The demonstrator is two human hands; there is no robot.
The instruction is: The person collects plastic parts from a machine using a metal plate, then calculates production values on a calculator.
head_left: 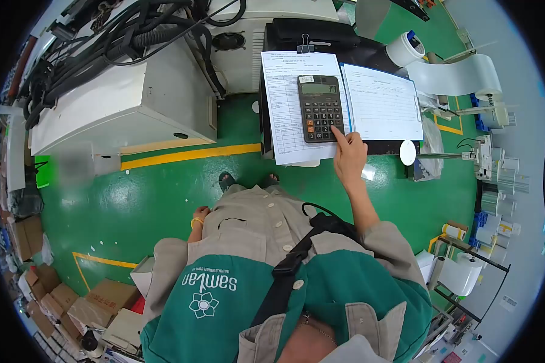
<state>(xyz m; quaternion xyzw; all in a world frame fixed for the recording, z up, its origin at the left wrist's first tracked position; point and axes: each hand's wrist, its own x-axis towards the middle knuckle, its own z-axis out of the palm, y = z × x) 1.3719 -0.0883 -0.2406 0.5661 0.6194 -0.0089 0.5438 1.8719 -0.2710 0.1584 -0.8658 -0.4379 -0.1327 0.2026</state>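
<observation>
My right hand [350, 156] reaches to a dark calculator [321, 110], its index finger stretched onto the lower right keys and the other fingers curled in. It holds nothing. The calculator lies on a printed form [284, 136], which a black binder clip [306, 45] grips at the top. Right of it is a second sheet [384, 103] with a blue edge, partly written on. My left hand [201, 213], with a yellow band at the wrist, hangs beside my body, away from the papers; how its fingers are set is too small to make out.
The papers rest on a black stand [369, 51], with a white tub [405, 49] at its upper right. A white machine [97, 115] with thick black cables is at left. White film [448, 75] runs from a roller at right. Cardboard boxes [112, 296] sit at lower left.
</observation>
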